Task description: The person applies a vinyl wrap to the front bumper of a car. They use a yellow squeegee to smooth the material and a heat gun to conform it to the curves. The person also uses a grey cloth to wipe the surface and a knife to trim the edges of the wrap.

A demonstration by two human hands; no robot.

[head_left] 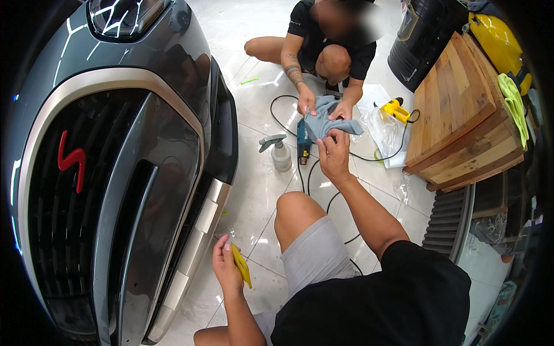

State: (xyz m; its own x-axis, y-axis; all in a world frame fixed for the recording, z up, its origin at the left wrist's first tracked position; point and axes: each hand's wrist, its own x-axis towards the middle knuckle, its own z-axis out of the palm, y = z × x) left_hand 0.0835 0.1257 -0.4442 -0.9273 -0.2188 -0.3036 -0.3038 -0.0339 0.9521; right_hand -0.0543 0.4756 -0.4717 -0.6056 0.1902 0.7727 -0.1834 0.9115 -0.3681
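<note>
Pinching a yellow card [242,267] in my left grip [227,267]; right grip [334,158] at grey cloth [330,119] edge, can't tell closure; cloth not yet released by co-worker's hands [307,104].

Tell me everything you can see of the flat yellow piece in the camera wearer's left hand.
The flat yellow piece is thin, longer than wide, and plain yellow where it shows. It looks like plastic, though its material is uncertain. The left hand grips it and hides part, so its full outline cannot be told. It is tilted, its long side slanting toward the picture's lower right, above the pale tiled floor and right of the dark grey car front.
</note>
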